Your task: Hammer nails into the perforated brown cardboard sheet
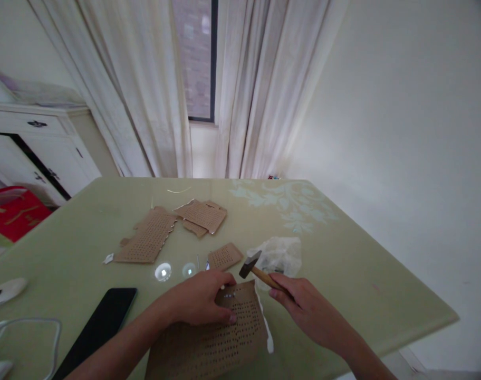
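A brown perforated panel (240, 330), with rows of small holes and a white strip down its right edge, is near the table's front. My left hand (203, 298) grips its upper edge, thumb on the face and fingers partly hidden behind. Wrapped round the wooden handle of a small hammer (266, 275) is my right hand (299, 301). The dark hammer head points up and left, above the panel's top right corner and apart from it. A smaller perforated brown piece (224, 257) lies just beyond my left hand.
More perforated brown pieces (149, 237) lie farther back on the pale green table (335, 253). A crumpled clear plastic bag (282, 253) is behind the hammer. To the left are a black phone (102, 327), a white cable (30, 320) and a white oval device (5, 292).
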`<state>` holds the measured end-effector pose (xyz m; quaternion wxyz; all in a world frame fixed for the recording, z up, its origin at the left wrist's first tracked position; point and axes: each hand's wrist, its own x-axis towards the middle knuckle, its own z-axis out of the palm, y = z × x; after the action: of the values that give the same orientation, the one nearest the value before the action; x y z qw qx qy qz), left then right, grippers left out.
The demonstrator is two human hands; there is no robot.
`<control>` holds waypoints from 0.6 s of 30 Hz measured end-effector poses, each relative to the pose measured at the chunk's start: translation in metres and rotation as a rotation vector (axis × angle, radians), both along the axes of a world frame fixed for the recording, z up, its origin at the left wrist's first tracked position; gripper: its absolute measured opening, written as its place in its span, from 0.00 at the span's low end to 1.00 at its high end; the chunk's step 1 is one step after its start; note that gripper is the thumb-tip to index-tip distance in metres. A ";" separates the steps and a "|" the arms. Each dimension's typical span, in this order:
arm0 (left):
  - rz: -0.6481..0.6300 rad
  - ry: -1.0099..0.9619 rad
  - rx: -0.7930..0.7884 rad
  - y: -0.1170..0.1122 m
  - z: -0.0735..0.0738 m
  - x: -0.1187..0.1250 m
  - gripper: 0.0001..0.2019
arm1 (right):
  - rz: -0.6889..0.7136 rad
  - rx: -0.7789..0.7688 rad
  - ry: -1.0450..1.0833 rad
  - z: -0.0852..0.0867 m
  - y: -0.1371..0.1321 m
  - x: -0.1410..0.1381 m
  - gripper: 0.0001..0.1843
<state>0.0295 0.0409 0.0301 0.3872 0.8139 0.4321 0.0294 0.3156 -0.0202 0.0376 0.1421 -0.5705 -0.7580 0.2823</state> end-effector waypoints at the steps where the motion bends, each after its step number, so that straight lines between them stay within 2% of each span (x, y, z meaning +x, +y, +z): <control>1: -0.023 0.003 -0.007 0.002 0.001 0.001 0.26 | 0.002 0.002 0.003 0.000 0.001 0.000 0.15; 5: -0.055 -0.034 -0.046 0.009 0.003 0.007 0.24 | 0.014 0.007 0.003 0.009 0.000 0.005 0.16; 12: -0.074 -0.055 -0.039 0.015 -0.008 0.015 0.22 | 0.040 0.030 0.001 0.040 -0.012 0.008 0.16; 16: -0.101 -0.055 -0.080 0.017 -0.011 0.017 0.23 | 0.140 0.027 -0.044 0.044 -0.019 0.002 0.12; 18: -0.099 -0.065 -0.080 0.016 -0.010 0.016 0.22 | 0.140 0.030 -0.054 0.042 -0.023 -0.001 0.12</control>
<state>0.0459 0.0569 0.0198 0.4342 0.8168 0.3794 0.0196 0.3150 -0.0432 0.0796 0.1100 -0.5215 -0.8036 0.2648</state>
